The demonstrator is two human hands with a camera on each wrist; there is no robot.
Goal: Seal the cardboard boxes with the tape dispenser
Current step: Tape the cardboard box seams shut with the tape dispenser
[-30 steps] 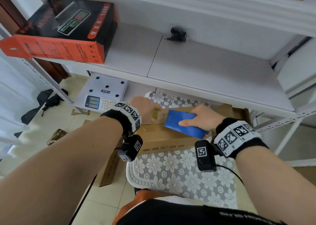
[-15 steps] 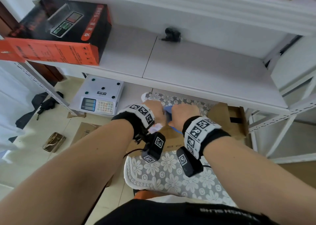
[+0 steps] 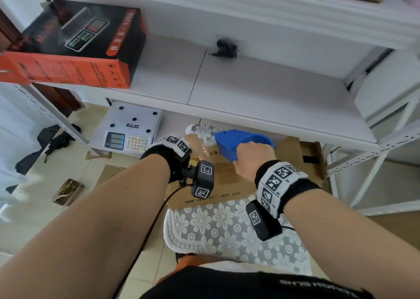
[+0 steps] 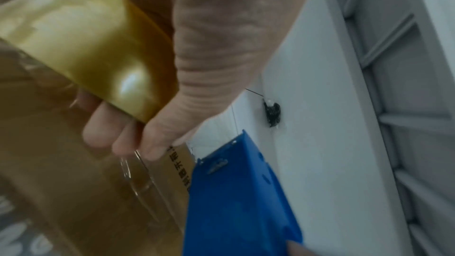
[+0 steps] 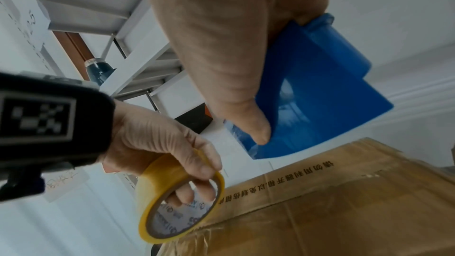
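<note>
**Dispenser and tape roll apart above the carton**

We read a line of black Chinese print along the top edge of the cardboard box (image 5: pixel 332 211), and more upside-down characters on its near flap in the head view; we cannot make out the meaning. The roll's core carries blue lettering too blurred to read. On the shelf (image 3: pixel 261 98) the black-and-orange scale carton (image 3: pixel 75 46) bears white Chinese characters on a red band.

Our left hand (image 5: pixel 157 143) grips the yellowish tape roll (image 5: pixel 177 200), fingers curled through its core and thumb over the outer face, just above the box's far left corner. Our right hand (image 3: pixel 252 160) holds the blue tape dispenser (image 3: pixel 238 143), fingers wrapped round its body and the thumb pressed against its side, raised over the box's far edge. The box lies on a floral lace cushion (image 3: pixel 227 230) under the shelf, with a white electronic scale (image 3: pixel 129 130) on the floor to its left.

Half a second ago our hands were knuckle to knuckle with the dispenser almost hidden between them; now the right hand has drawn right and up, showing the dispenser's whole blue shell. A second ago it lay flat on the box.
</note>
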